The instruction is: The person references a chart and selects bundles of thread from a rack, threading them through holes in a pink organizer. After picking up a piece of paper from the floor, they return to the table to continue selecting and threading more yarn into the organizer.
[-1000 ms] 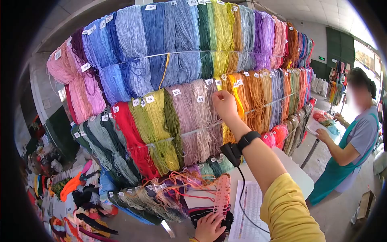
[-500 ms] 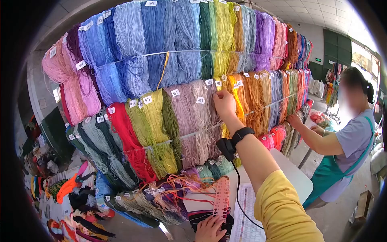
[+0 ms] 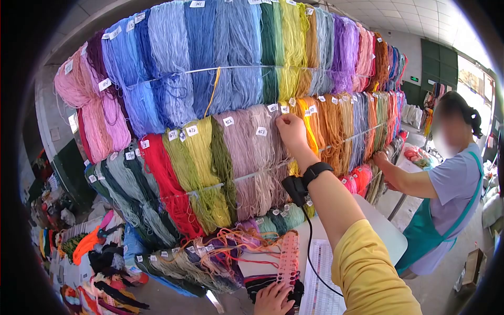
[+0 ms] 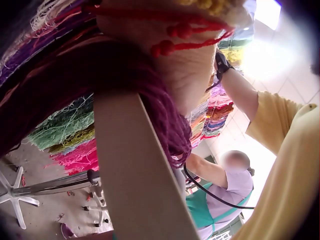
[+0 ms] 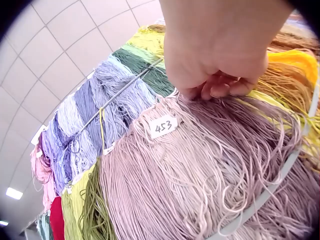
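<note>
My right hand (image 3: 292,133), fingers curled, pinches strands at the top of the mauve thread hank (image 3: 270,142) on the middle rack row. In the right wrist view the right hand (image 5: 215,55) grips the darker mauve threads (image 5: 225,117), just right of the paler hank tagged 453 (image 5: 164,127). The left hand (image 3: 274,298) lies with spread fingers on dark threads (image 3: 257,278) at the lower end of a pink card with holes (image 3: 289,256). In the left wrist view purple threads (image 4: 165,110) hang over the table edge beside the left hand (image 4: 182,75).
A printed sheet (image 3: 321,278) lies on the white table (image 3: 386,223), with a black cable (image 3: 313,262) across it. At right a person in a green apron (image 3: 438,210) reaches to the rack. Blue hanks (image 3: 205,58) fill the upper row; colourful bundles (image 3: 89,244) lie lower left.
The right hand has shifted slightly at the mauve hank's top. The person in the apron has moved their arms from a bundle to the rack. The left hand has stayed in place.
</note>
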### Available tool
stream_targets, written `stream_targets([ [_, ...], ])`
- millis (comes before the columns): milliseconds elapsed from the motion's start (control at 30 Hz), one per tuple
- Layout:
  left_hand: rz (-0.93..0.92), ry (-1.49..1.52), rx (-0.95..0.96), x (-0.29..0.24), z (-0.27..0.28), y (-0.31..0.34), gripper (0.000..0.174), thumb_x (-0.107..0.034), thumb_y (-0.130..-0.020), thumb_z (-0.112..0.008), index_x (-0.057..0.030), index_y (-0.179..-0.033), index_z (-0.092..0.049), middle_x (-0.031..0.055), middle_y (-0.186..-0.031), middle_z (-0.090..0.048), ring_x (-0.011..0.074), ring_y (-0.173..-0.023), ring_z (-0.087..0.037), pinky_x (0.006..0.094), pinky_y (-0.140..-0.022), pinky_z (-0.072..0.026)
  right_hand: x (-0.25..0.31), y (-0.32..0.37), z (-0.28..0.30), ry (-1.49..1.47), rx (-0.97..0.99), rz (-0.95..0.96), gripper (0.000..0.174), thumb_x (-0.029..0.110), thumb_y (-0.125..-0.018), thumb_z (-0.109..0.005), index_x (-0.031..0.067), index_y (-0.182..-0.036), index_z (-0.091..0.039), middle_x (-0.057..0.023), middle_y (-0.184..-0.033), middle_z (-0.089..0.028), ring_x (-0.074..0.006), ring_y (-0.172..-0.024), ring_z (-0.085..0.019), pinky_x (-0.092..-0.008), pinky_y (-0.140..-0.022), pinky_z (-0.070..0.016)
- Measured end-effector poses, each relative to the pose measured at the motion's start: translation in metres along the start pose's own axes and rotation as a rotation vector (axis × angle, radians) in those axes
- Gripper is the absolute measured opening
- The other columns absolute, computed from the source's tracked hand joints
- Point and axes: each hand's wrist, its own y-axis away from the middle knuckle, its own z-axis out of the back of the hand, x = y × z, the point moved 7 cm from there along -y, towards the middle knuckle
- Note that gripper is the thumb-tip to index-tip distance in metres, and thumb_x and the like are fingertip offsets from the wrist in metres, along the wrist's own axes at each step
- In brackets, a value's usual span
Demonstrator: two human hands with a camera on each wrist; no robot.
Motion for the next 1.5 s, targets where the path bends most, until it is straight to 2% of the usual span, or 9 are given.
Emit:
stream_targets([
  [467,-0.001,-0.002,-0.008,0.0,0.0,0.0,0.043,-0.032,-0.075,-0.061,-0.0125,-0.113,-0.053,0.0075,-0.122,-0.048,0.0264,-0.117,-0.04,0.0428,-0.093,-0.0309,0.0,0.005,0.005,-0.626,0.082,-0.348,0.017,0.015,-0.082,-0.054,-0.0013,-0.084,-0.059,-0.0051,-0.072,-0.061,-0.0127,-0.054,-0.053,-0.0242,-0.05,-0.0424],
  [667,0.01,-0.018,-0.014,0.0,0.0,0.001,0.042,-0.032,-0.075,-0.06,-0.0125,-0.112,-0.054,0.0073,-0.122,-0.048,0.0268,-0.116,-0.041,0.0428,-0.093,-0.031,0.013,-0.012,0.018,0.092,-0.022,0.137,0.017,0.019,-0.077,-0.057,0.0029,-0.078,-0.06,-0.0155,-0.074,-0.064,-0.0293,-0.067,-0.061,-0.0371,-0.059,-0.0473],
  [800,-0.009,-0.008,-0.011,0.002,-0.002,0.001,0.044,-0.032,-0.074,-0.061,-0.0128,-0.113,-0.053,0.0074,-0.123,-0.047,0.0269,-0.117,-0.04,0.0432,-0.093,-0.0308,0.016,0.002,0.032,0.352,0.08,0.112,0.016,0.022,-0.078,-0.056,0.0072,-0.083,-0.06,-0.0167,-0.076,-0.063,-0.0349,-0.074,-0.06,-0.0392,-0.065,-0.047],
  [900,-0.001,0.034,0.034,0.007,-0.005,0.002,0.043,-0.033,-0.076,-0.06,-0.013,-0.114,-0.052,0.0084,-0.125,-0.045,0.0275,-0.118,-0.039,0.0439,-0.093,-0.0304,0.024,0.032,0.058,0.163,0.092,0.166,0.015,0.02,-0.08,-0.055,0.0062,-0.083,-0.058,-0.0152,-0.071,-0.06,-0.0316,-0.07,-0.059,-0.0367,-0.064,-0.0465],
  [1000,-0.054,0.066,0.123,0.023,-0.013,-0.002,0.04,-0.04,-0.08,-0.055,-0.018,-0.114,-0.054,0.0045,-0.121,-0.049,0.0242,-0.113,-0.045,0.041,-0.09,-0.0345,0.051,0.075,0.099,-0.126,0.1,0.369,0.007,0.011,-0.084,-0.053,0.0056,-0.087,-0.056,-0.0077,-0.094,-0.059,-0.0165,-0.065,-0.055,-0.0293,-0.059,-0.0448],
  [1100,-0.101,0.226,0.031,0.03,0.0,-0.02,0.025,-0.023,-0.078,-0.057,-0.0054,-0.096,-0.06,0.0128,-0.097,-0.059,0.0313,-0.089,-0.057,0.0369,-0.078,-0.0459,0.096,0.136,0.142,-0.653,0.36,0.014,0.008,0.01,-0.089,-0.049,0.0037,-0.093,-0.051,-0.0094,-0.115,-0.051,-0.0073,-0.064,-0.053,-0.0196,-0.056,-0.0426],
  [1233,-0.034,0.246,0.171,0.037,0.001,-0.043,0.026,-0.023,-0.075,-0.06,-0.0028,-0.092,-0.058,0.0153,-0.081,-0.057,0.0331,-0.077,-0.055,0.04,-0.069,-0.0449,0.154,0.215,0.231,-0.936,0.463,0.217,0.015,0.015,-0.091,-0.047,0.0013,-0.096,-0.05,-0.0194,-0.119,-0.048,-0.0154,-0.069,-0.056,-0.0274,-0.061,-0.0471],
  [1333,-0.133,-0.035,0.034,0.005,0.01,-0.047,0.041,-0.023,-0.07,-0.066,-0.0108,-0.108,-0.055,0.0101,-0.107,-0.052,0.0313,-0.101,-0.047,0.0436,-0.079,-0.0401,0.112,0.258,0.271,-0.801,0.181,0.138,0.016,0.017,-0.092,-0.046,0.0018,-0.093,-0.051,-0.0154,-0.109,-0.053,-0.0164,-0.072,-0.056,-0.0307,-0.067,-0.0469],
  [1500,-0.886,0.061,0.621,-0.104,-0.106,-0.001,0.033,-0.032,-0.074,-0.06,-0.013,-0.101,-0.061,0.0074,-0.114,-0.052,0.0278,-0.113,-0.042,0.0451,-0.089,-0.0362,-0.154,0.381,0.215,-0.391,-0.271,-0.586,0.017,0.017,-0.087,-0.052,0.0021,-0.079,-0.055,-0.0051,-0.07,-0.057,-0.0133,-0.067,-0.054,-0.0271,-0.065,-0.0446],
])
